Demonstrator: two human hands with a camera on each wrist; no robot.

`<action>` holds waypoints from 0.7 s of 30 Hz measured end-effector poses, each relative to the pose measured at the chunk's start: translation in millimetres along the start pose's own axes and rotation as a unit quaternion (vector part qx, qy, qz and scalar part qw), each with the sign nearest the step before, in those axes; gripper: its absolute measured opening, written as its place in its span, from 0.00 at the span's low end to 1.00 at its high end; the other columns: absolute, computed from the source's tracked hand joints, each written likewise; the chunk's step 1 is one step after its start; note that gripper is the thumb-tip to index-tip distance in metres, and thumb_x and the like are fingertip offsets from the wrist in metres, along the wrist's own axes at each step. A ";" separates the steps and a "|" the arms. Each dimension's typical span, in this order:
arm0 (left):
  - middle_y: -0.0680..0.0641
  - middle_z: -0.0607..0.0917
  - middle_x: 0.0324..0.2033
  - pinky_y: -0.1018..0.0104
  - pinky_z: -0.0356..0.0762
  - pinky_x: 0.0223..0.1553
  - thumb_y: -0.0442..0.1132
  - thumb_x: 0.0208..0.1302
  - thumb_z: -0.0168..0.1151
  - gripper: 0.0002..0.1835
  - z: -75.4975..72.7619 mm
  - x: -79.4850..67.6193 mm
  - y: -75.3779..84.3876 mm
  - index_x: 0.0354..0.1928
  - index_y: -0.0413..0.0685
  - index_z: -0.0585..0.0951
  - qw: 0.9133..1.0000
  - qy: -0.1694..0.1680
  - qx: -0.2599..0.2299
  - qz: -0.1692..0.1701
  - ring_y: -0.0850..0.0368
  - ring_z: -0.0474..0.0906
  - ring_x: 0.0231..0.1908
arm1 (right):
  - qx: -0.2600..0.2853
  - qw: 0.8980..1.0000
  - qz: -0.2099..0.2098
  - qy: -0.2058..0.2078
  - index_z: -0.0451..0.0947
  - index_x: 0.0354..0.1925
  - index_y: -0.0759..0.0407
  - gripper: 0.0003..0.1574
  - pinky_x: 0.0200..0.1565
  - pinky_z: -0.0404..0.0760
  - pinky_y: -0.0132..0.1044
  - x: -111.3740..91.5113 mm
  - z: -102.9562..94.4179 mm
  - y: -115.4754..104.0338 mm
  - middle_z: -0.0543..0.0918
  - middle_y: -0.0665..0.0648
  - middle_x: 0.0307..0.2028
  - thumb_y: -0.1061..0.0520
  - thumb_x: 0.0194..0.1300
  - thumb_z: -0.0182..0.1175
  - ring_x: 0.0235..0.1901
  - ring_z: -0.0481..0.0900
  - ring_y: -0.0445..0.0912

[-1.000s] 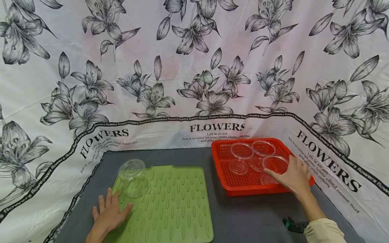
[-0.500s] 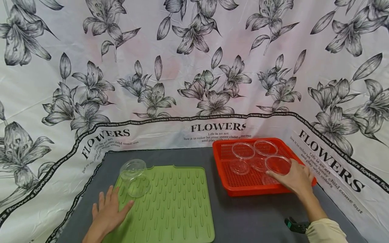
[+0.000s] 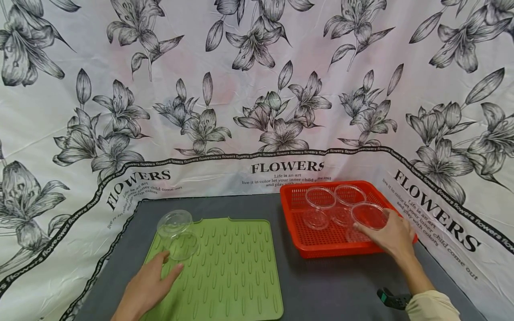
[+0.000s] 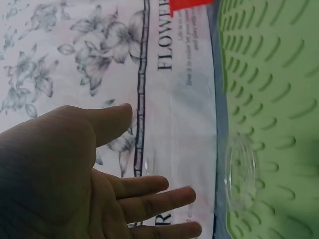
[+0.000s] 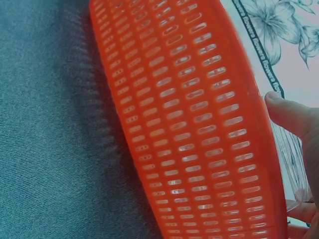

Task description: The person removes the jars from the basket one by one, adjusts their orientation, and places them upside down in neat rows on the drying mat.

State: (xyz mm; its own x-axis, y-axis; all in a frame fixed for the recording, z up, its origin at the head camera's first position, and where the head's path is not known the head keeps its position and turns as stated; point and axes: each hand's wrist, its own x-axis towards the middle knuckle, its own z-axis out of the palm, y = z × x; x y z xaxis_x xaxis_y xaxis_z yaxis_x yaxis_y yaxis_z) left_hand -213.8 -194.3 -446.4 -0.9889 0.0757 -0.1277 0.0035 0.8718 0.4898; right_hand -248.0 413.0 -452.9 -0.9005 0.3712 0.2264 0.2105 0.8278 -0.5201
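My right hand [image 3: 392, 235] grips a clear plastic cup [image 3: 368, 216] by its side, at the right front of a red mesh basket [image 3: 301, 254]. In the right wrist view, the basket's slotted wall [image 5: 184, 129] hides most of that cup, and the thumb [image 5: 286, 112] shows just over the rim. Two more clear cups [image 3: 320, 199] stand behind it in the basket. On the left, my left hand [image 3: 145, 285] is held over the green ridged mat [image 3: 229, 267], fingers extended and holding nothing. Just beyond its fingertips, another clear cup [image 3: 180, 245] stands on the mat's far left corner.
A dark grey cloth [image 3: 321, 290] covers the table under mat and basket. White fabric [image 3: 209, 183] printed with flowers hangs close behind and along both sides. A dark band [image 3: 392, 299] is around the right wrist, beside a pale sleeve [image 3: 431, 306].
My left hand has turned from spread, palm down, to thumb and fingers toward the cup on the mat. My right hand and its cup have risen slightly.
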 end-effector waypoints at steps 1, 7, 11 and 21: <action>0.33 0.79 0.63 0.38 0.80 0.48 0.76 0.68 0.47 0.52 -0.6 -0.1 3.0 0.73 0.34 0.65 1.000 0.000 -0.005 0.002 0.31 0.77 0.60 | 0.005 1.000 0.000 0.004 0.56 0.73 0.75 0.74 0.60 0.54 0.76 -0.2 -1.0 -0.7 0.66 0.82 0.66 0.22 0.53 0.67 0.64 0.58 0.78; 0.39 0.82 0.61 0.40 0.80 0.51 0.74 0.68 0.50 0.47 -0.2 -1.7 20.0 0.73 0.42 0.67 0.999 0.008 -0.042 0.025 0.36 0.79 0.60 | 0.039 0.999 -0.022 0.029 0.55 0.74 0.74 0.71 0.62 0.58 0.75 -0.8 -7.0 -6.4 0.66 0.80 0.67 0.28 0.54 0.71 0.63 0.62 0.77; 0.41 0.82 0.61 0.41 0.80 0.52 0.72 0.68 0.52 0.46 0.3 -2.8 27.3 0.73 0.44 0.68 0.997 0.003 -0.064 0.037 0.37 0.80 0.59 | 0.067 0.997 -0.027 0.028 0.52 0.75 0.75 0.71 0.61 0.66 0.73 -0.9 -11.2 -11.3 0.66 0.80 0.68 0.30 0.56 0.71 0.64 0.65 0.75; 0.44 0.81 0.62 0.42 0.80 0.53 0.70 0.70 0.52 0.41 -0.5 -4.3 40.7 0.74 0.51 0.67 0.994 0.022 -0.075 0.076 0.40 0.80 0.59 | 0.113 0.994 -0.008 0.003 0.45 0.79 0.69 0.73 0.59 0.70 0.75 -5.2 -23.9 -27.4 0.61 0.80 0.72 0.30 0.58 0.69 0.66 0.64 0.74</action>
State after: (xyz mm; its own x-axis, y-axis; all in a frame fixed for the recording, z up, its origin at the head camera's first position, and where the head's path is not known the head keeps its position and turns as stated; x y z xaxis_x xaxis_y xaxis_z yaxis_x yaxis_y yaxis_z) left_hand -209.4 -159.4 -425.4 -0.9842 0.1772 -0.0071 0.1342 0.7702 0.6235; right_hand -239.9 398.4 -420.1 -0.9004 0.3617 0.2419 0.1042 0.7190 -0.6872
